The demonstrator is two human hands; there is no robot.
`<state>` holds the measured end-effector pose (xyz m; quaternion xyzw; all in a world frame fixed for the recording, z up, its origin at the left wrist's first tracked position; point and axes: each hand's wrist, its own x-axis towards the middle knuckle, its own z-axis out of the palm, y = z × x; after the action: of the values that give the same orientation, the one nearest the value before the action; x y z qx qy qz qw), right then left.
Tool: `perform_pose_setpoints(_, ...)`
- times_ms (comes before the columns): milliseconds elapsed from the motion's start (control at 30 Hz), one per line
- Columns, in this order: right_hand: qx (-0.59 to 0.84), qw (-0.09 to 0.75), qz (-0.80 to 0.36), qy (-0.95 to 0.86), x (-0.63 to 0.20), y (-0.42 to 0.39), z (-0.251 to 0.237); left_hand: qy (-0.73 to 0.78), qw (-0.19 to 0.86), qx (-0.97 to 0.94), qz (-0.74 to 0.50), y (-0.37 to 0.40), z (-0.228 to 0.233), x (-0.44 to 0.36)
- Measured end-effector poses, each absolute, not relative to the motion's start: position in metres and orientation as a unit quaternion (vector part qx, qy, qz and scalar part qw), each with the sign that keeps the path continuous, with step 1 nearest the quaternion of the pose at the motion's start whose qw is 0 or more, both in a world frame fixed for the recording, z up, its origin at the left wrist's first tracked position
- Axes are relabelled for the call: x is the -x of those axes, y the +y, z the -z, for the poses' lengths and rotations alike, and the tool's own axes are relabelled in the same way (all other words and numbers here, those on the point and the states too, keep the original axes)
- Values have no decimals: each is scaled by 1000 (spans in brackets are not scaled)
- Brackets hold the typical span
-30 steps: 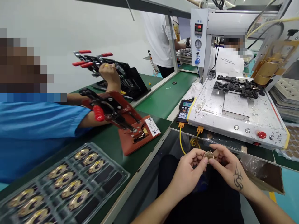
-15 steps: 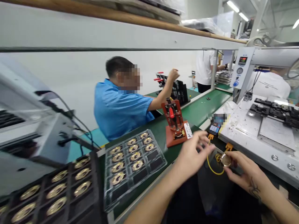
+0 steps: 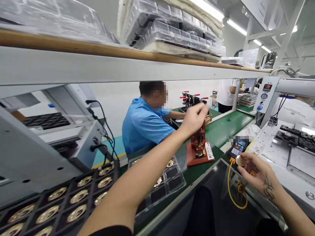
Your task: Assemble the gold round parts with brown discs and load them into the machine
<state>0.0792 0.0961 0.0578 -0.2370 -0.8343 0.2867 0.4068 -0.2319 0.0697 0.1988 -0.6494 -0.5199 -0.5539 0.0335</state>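
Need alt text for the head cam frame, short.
The person's left hand reaches out over a red toggle-clamp press jig on the green bench, while the right hand holds a small round brass-coloured part in its fingertips. Black trays of gold parts lie at left; a co-worker in a blue shirt sits opposite.

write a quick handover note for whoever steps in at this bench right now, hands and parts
Left hand: reached out over the green belt, closed at the top of the red toggle-clamp fixture; whether it grips the lever cannot be told.
Right hand: holds one round gold part in its fingertips, near the handheld controller.
Parts: clear tray beside the fixture is partly filled; black tray holds more gold parts.
Done: one part is in hand.
Left: the part is not yet in the fixture.
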Motion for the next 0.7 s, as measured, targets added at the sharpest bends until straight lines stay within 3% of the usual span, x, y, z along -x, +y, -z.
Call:
perform_pose_setpoints(100, 222, 387, -311, -839, -43, 110, -60, -548, -12, 575, 607, 88, -228, 260)
perform_pose_setpoints(167, 216, 368, -335, -840, -25, 118, -55, -597, 32, 536, 596, 84, -226, 284)
perform_pose_setpoints(267, 206, 340, -359, -845, -14, 126, -40, -687, 55, 512, 512, 56, -184, 308)
perform_pose_setpoints(400, 201, 314, -350, -859, 1, 137, -22, -724, -127, 574, 359, 20, -93, 305)
perform_pose_setpoints(500, 197, 301, -342, -868, 27, 147, -16, -722, -196, 586, 311, 24, -41, 288)
perform_pose_setpoints(700, 183, 288, -337, -878, 63, 165, -3, -728, -183, 583, 310, 55, -8, 274)
